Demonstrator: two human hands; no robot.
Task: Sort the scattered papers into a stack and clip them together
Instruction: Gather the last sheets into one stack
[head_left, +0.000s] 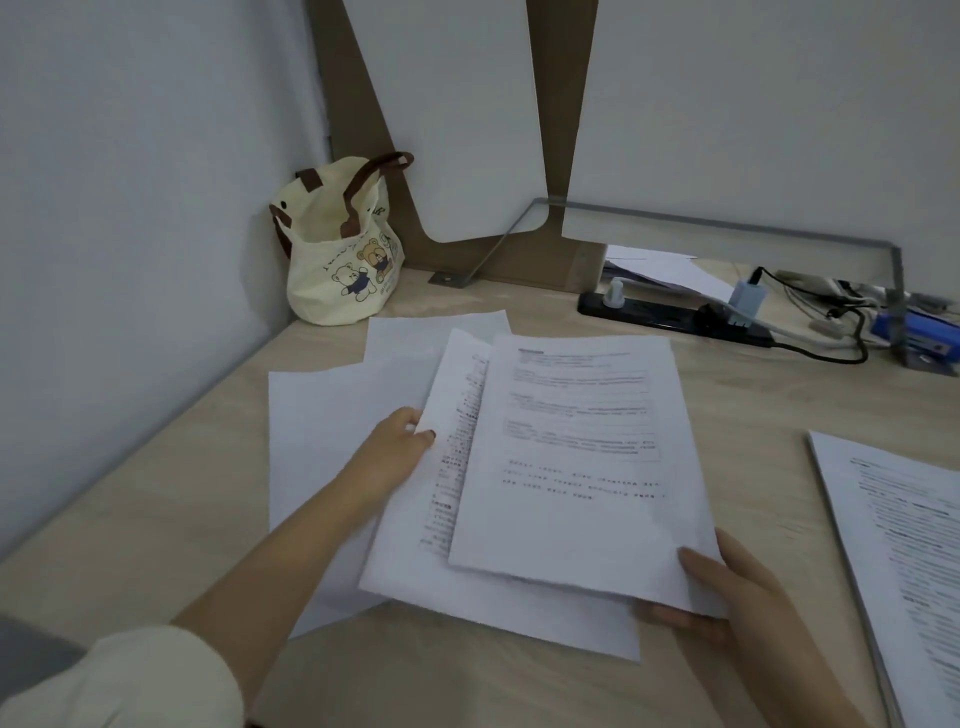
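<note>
Two hands gather loose sheets on a pale wooden desk (727, 415), the largest surface shown, set into a corner of grey wall. Several papers (332, 415) lie fanned and overlapping at its centre, some blank side up, so their edges are not yet squared. Another printed stack (904, 530) rests apart at the right edge. A cloth tote bag (340, 260) stands in the far corner and a black power strip (670, 314) lies along the back, both clear of the work. The printed top sheets (566, 457) are lifted slightly off the others; the right hand (727, 608) pinches their near corner, thumb above, fingers beneath, while the left hand (397, 447) closes on the left edge of the sheet below, probably to draw the pile into alignment. No clip is visible
</note>
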